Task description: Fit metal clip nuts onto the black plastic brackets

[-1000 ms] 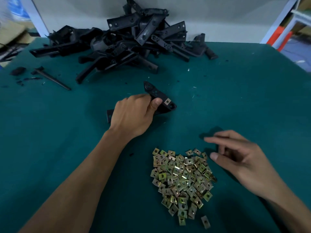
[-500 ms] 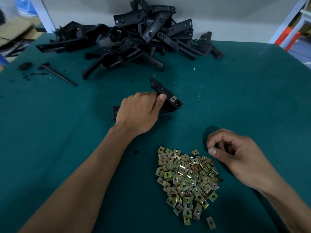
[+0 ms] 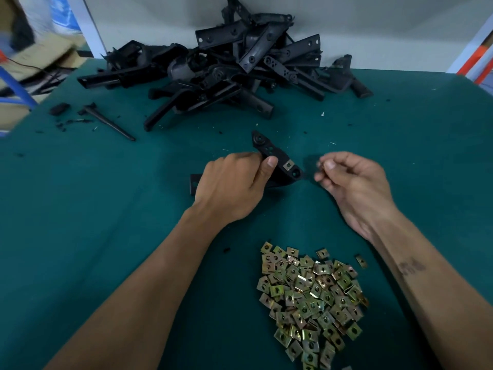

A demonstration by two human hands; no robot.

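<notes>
At far left on the green table top (image 3: pixel 80 209) we note a thin black rod (image 3: pixel 109 122) with a small black block (image 3: pixel 59 108) and loose chips beside it. Behind, against the wall, sits the heap of black plastic brackets (image 3: pixel 226 68). At centre our left hand (image 3: pixel 232 185) grips one black bracket (image 3: pixel 277 161) on the table, fingers curled over its body and thumb pressed on its upper face. One metal clip nut (image 3: pixel 288 165) is already seated near the bracket's right end, just beside a round hole. Just right of that end, apart from it, our right hand (image 3: pixel 352 182) hovers with thumb and forefinger pinched together; something small sits at the tips, but blur keeps us from identifying it. Nearest us, below and between the forearms, lies the pile of brass-coloured clip nuts (image 3: pixel 309 297), one stray nut (image 3: pixel 361 261) just off its upper right edge.
</notes>
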